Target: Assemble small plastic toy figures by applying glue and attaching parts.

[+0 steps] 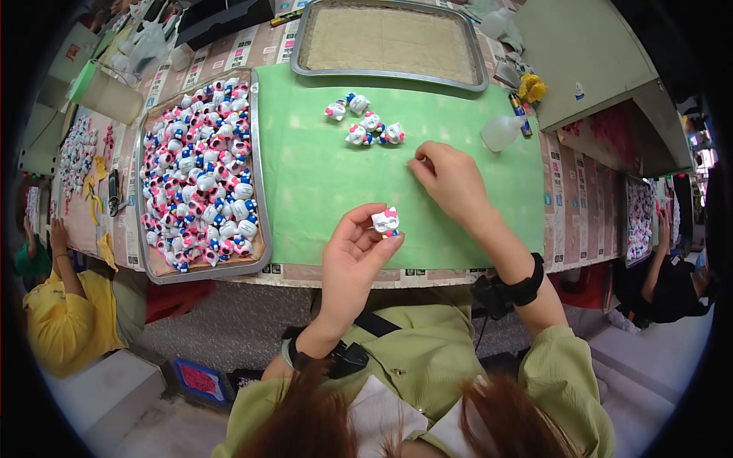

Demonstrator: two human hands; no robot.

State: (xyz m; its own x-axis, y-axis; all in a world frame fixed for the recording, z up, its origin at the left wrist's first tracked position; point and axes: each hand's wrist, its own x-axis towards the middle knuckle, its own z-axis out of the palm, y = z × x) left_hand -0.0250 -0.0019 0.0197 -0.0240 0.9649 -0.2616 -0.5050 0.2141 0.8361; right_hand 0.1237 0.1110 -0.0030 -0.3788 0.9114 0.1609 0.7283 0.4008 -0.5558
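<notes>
Between the thumb and fingers of my left hand is a small white cat figurine with pink and blue parts, held above the near part of the green mat. My right hand hovers over the mat to the right and farther away, its fingers curled together. Whatever those fingers may hold is too small or hidden to make out. Beyond them, several similar figurines lie in a loose group on the mat.
A metal tray heaped with figurines stands at the left. Another shallow metal tray sits at the back. A whitish squeeze bottle and a yellow cloth are at the right, near a grey cabinet. Co-workers sit on both sides.
</notes>
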